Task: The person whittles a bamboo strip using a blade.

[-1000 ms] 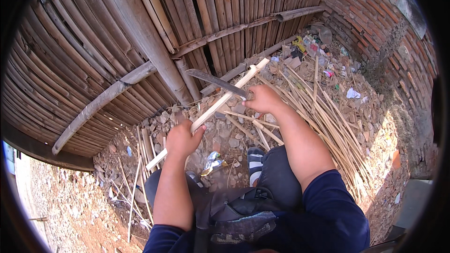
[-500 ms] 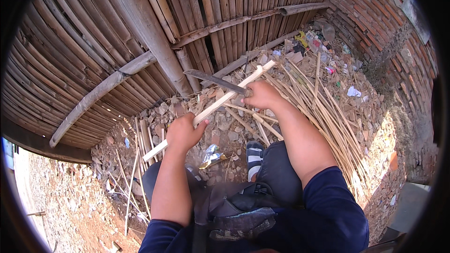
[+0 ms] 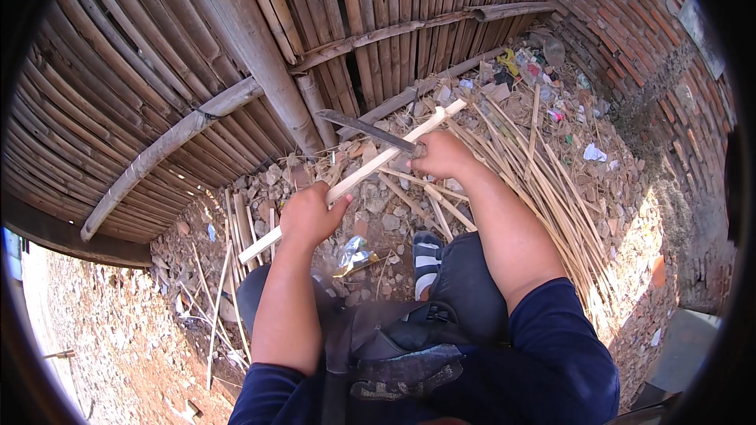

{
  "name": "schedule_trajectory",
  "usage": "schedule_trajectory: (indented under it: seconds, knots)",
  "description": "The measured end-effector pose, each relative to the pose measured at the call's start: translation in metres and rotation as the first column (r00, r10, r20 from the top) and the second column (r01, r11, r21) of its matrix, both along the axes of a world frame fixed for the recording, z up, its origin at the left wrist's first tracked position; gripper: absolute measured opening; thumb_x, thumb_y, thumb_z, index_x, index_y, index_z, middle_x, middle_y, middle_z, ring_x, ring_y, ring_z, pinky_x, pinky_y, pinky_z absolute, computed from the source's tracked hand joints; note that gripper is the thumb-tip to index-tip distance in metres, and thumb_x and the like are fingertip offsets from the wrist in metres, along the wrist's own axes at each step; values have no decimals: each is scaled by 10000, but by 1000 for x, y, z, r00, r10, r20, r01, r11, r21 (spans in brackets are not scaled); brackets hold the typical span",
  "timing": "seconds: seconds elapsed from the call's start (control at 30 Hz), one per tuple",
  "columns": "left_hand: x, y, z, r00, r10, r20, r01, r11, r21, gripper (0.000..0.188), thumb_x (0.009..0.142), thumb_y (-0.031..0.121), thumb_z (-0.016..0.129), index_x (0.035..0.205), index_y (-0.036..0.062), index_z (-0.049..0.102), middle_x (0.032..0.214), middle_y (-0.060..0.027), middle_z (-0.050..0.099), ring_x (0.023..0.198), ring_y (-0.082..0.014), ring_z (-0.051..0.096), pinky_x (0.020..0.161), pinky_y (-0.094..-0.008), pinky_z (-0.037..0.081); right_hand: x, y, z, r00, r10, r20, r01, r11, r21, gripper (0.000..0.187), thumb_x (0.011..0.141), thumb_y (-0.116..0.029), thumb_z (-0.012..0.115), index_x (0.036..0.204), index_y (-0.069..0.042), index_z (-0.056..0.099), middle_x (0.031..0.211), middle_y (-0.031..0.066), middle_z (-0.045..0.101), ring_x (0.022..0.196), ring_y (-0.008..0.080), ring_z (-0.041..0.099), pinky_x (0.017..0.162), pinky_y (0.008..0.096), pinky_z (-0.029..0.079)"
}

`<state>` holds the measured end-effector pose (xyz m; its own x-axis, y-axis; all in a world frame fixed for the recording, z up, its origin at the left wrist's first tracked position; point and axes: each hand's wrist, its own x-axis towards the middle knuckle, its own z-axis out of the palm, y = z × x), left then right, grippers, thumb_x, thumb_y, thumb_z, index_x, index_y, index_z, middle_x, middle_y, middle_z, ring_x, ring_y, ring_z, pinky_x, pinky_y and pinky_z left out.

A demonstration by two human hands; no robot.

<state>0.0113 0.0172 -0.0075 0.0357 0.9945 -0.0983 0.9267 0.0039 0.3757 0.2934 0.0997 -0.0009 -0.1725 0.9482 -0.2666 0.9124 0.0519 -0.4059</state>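
Any print on the silver-and-gold wrapper (image 3: 354,257), lying on the rubble (image 3: 391,222), is too small to read. Since a second ago the view has shifted slightly, so the ground shows a little higher; both hands keep the same holds, and the knife (image 3: 358,125) still slants across the pale wooden strip (image 3: 358,176).

The strip passes through the grip of the left hand (image 3: 305,219), which is closed around it with the thumb along its near side. One end sticks out to the lower left of that hand; the other reaches up and right past the blade, with a small lump near its tip. The right hand (image 3: 443,156) is wrapped around the knife's handle, just beside the strip; whether the blade bites into the wood cannot be told.

A pile of thin sticks (image 3: 543,203) lies beyond the right forearm.
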Motion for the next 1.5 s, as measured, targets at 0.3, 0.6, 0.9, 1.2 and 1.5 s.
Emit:
schedule_trajectory:
  seconds: [0.3,0.6,0.9,1.2,1.5]
  knots:
    - [0,1,0,999,26,25,-26,1000,0,536,873,567,693,930,35,711,856,-214,728,872,-417,714,816,-523,550,-6,-4,11,994,-96,-44,97,995,7,545,807,-365,795,1236,-40,710,1185,228,713,1115,372,686,978,457,535]
    - [-19,2,4,995,92,50,-96,991,93,513,861,542,730,923,33,704,834,-230,715,859,-430,703,790,-515,540,11,-18,35,974,-221,46,220,975,26,492,839,-366,782,1211,-52,718,1137,212,728,1088,352,700,951,462,547]
    - [-26,-2,12,988,115,107,-131,979,156,500,888,503,723,928,6,711,821,-248,709,830,-431,707,757,-496,545,13,-14,28,978,-206,-8,205,967,149,395,839,-354,769,1141,-101,737,1072,192,740,1018,358,715,898,480,564]
    - [-21,-2,9,986,113,125,-136,971,195,517,873,527,732,924,13,724,804,-231,715,804,-422,712,749,-495,549,-20,-29,32,999,-46,-11,47,982,182,453,832,-370,780,1176,-78,734,1126,206,729,1055,375,700,925,486,553]
    - [-23,-2,15,994,83,64,-94,978,184,524,862,538,738,913,17,727,804,-224,716,809,-422,712,754,-500,552,18,-14,22,969,-245,31,237,956,171,435,834,-371,773,1141,-64,735,1092,192,740,1042,365,706,915,473,552]
